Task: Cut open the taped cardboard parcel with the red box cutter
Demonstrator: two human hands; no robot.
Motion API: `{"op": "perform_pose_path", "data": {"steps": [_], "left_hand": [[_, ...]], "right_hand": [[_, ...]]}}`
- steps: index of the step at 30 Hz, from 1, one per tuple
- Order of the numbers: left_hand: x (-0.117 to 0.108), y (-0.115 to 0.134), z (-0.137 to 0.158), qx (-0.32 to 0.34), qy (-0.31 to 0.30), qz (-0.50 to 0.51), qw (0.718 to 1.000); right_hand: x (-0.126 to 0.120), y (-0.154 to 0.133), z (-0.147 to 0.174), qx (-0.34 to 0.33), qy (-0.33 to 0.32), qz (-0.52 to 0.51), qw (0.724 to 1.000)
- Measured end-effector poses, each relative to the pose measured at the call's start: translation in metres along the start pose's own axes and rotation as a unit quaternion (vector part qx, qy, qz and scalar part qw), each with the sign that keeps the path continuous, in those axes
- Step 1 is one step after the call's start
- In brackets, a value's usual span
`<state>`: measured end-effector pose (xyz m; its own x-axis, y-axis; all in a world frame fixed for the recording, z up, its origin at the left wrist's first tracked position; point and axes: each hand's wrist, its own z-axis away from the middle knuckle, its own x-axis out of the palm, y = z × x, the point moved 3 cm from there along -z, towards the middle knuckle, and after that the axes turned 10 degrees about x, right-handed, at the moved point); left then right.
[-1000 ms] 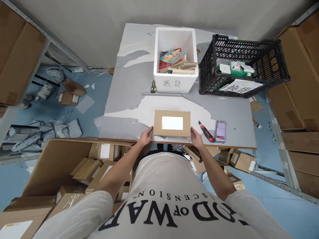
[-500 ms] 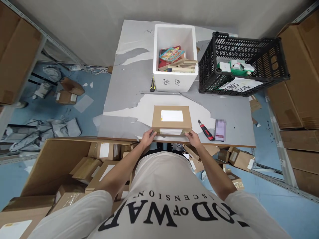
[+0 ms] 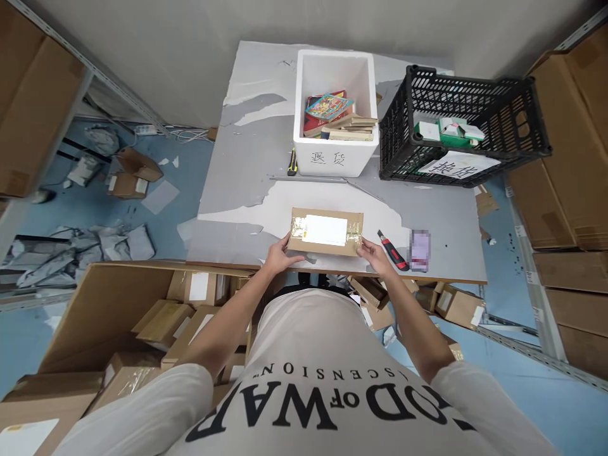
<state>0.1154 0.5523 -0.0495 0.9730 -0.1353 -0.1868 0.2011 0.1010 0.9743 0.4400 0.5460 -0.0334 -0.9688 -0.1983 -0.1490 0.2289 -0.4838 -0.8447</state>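
A brown cardboard box (image 3: 297, 244) is at the front edge of the table, its taped side with a white label facing me. My left hand (image 3: 280, 255) grips its lower left corner, thumb stretched along the near edge. At the lower right corner, my right hand (image 3: 373, 254) has its fingers closed on the box. Just right of that hand lies a red and black utility knife (image 3: 393, 251), and beside it a blurred purple item (image 3: 420, 250). Whether the box rests fully on the table I cannot tell.
On the table (image 3: 247, 158) stand a white foam bin (image 3: 335, 158) of books and a black crate (image 3: 468, 164) holding small green-white boxes. A yellow utility knife (image 3: 292, 163) lies by the bin. Below left, a large carton (image 3: 118, 297) holds several parcels. Shelves flank both sides.
The box has been tipped so that its taped side with the label now faces me instead of its plain top. Both hands have shifted along its ends.
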Motion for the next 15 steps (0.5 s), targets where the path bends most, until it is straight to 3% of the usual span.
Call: {"op": "perform_pose_path", "data": {"steps": [3,6,11,15], "left_hand": [[0.002,-0.019,0.006,0.024,0.012,0.02,0.999],[0.005,-0.029,0.006,0.032,0.037,0.01,0.999],[0.005,-0.028,0.005,0.035,0.049,-0.016,0.998],[0.002,-0.024,0.006,0.045,0.038,-0.071,0.996]], "right_hand": [[0.008,0.022,0.003,-0.02,-0.01,-0.037,0.999],[0.014,0.038,0.002,-0.025,0.064,0.012,0.998],[0.02,0.043,-0.003,-0.027,0.098,0.089,0.991],[0.004,0.041,0.001,-0.035,0.085,0.176,0.98]]}}
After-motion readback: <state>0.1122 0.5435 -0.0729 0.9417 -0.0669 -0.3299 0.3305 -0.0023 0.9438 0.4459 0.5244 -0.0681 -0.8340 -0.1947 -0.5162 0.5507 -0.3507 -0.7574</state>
